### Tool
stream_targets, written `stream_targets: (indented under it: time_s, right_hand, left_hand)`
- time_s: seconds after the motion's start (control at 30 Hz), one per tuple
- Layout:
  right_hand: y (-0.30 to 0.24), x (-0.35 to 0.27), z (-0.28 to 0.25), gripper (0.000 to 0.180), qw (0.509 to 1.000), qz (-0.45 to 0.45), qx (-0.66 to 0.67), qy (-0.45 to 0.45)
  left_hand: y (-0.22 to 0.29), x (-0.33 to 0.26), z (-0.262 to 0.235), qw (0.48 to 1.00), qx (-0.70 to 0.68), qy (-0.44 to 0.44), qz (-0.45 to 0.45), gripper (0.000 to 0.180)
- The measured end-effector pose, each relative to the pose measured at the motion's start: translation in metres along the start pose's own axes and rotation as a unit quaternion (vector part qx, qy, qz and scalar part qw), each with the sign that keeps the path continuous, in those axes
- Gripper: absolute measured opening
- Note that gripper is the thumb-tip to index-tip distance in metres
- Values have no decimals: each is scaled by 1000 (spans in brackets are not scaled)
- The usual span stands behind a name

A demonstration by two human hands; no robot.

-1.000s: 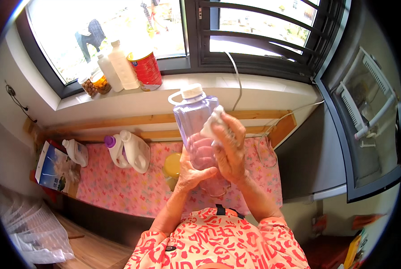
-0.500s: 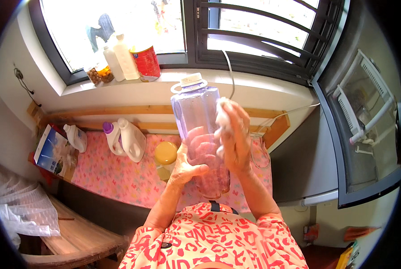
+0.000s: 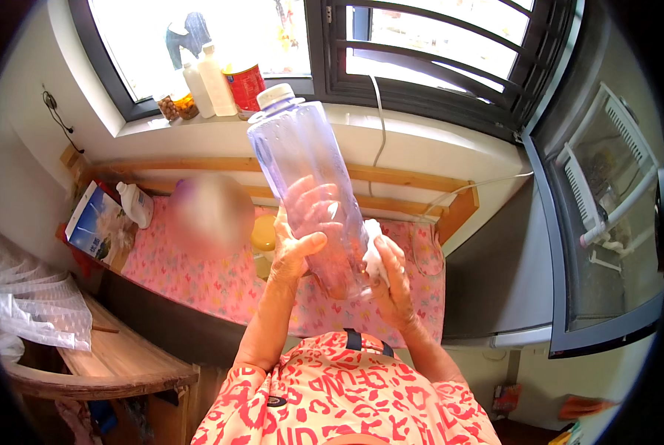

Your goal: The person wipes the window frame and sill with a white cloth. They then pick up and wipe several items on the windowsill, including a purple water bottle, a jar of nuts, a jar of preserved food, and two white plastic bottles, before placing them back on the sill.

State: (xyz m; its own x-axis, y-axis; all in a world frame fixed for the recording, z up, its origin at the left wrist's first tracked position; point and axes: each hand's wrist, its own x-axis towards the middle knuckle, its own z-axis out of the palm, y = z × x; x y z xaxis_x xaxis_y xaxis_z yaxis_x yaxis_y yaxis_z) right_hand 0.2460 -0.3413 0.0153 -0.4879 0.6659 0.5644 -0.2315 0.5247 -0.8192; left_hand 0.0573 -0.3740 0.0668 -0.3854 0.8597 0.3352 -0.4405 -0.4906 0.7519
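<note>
A tall clear purple-tinted plastic bottle [image 3: 310, 185] with a white cap is held up, tilted to the upper left, above a shelf covered in pink patterned cloth [image 3: 221, 278]. My left hand [image 3: 293, 248] wraps around its lower part, thumb across the front. My right hand [image 3: 390, 278] presses a white cloth [image 3: 373, 256] against the bottle's lower right side, near the base.
On the window sill stand two white bottles [image 3: 207, 87], a red tin [image 3: 247, 85] and small jars [image 3: 176, 107]. The shelf carries a yellow-lidded jar [image 3: 264, 237], a white bottle [image 3: 135, 204] and a blue box [image 3: 94, 226]. A wooden bench [image 3: 117, 363] with plastic bags sits at lower left.
My right hand with the white cloth has slid down the bottle's side from near the top to the base. The bottle has tilted more to the left.
</note>
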Motion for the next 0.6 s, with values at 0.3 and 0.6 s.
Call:
stream_targets:
  time_s: [0.3, 0.6]
  right_hand:
    - [-23, 33, -28, 44, 974, -161, -159, 14]
    - [-9, 54, -39, 40, 989, -110, -73, 68]
  left_hand:
    - [-17, -18, 31, 997, -27, -58, -52, 109]
    - [-40, -31, 46, 997, 39, 45, -58, 102]
